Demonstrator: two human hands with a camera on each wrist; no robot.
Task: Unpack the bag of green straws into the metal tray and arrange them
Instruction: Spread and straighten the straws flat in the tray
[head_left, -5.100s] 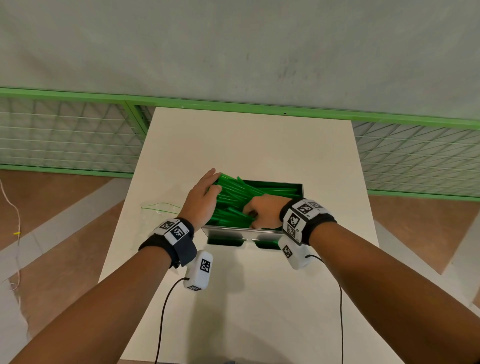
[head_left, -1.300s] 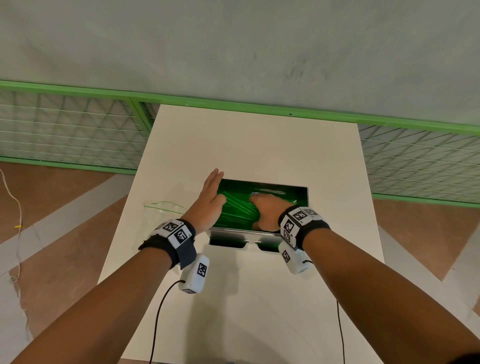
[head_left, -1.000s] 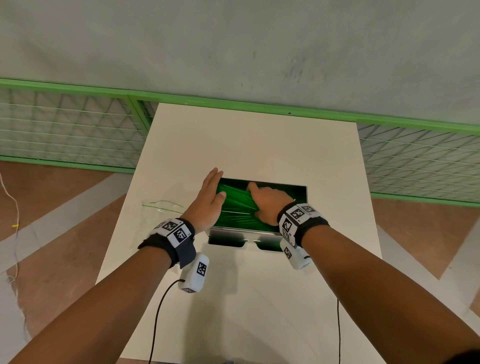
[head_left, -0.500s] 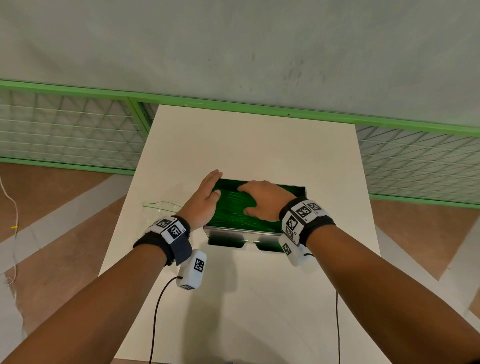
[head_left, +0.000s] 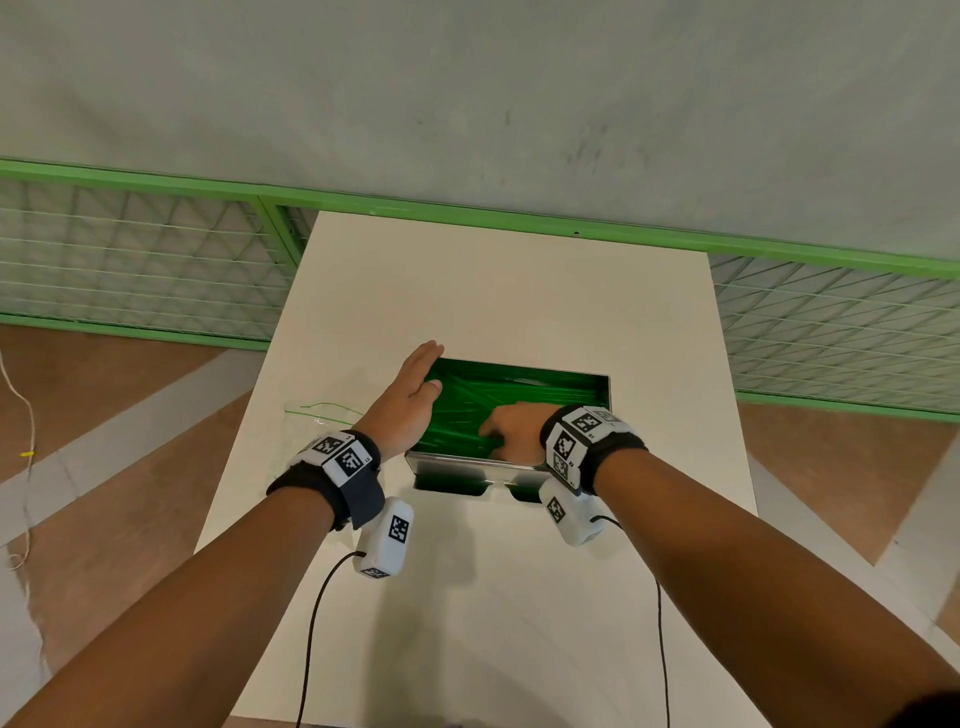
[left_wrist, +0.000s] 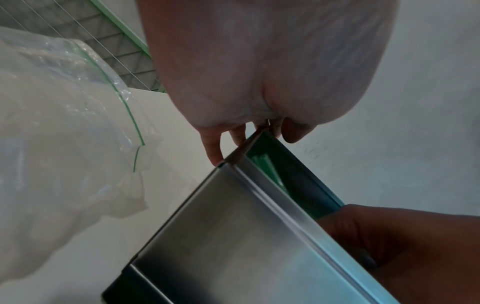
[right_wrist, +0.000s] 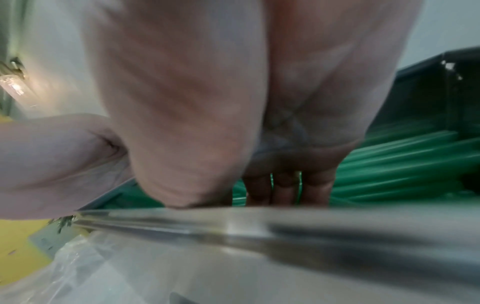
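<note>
The metal tray sits mid-table with the green straws lying lengthwise inside it. My left hand rests flat against the tray's left wall, fingers straight along the outside and the thumb hooked over the rim. My right hand is inside the tray near its front wall, fingers pressing down on the straws. In the right wrist view the fingers touch the straws just behind the rim. The left wrist view shows the tray's wall and a few straws.
The clear zip bag lies flattened on the white table left of the tray, close to my left wrist; it also shows as bag. A green-framed wire fence runs behind the table. Wrist-camera cables hang below both forearms.
My right hand has slid from the far middle of the tray back to its near front edge across the straws. The left hand stays at the left wall. Straws lie flatter than five seconds ago.
</note>
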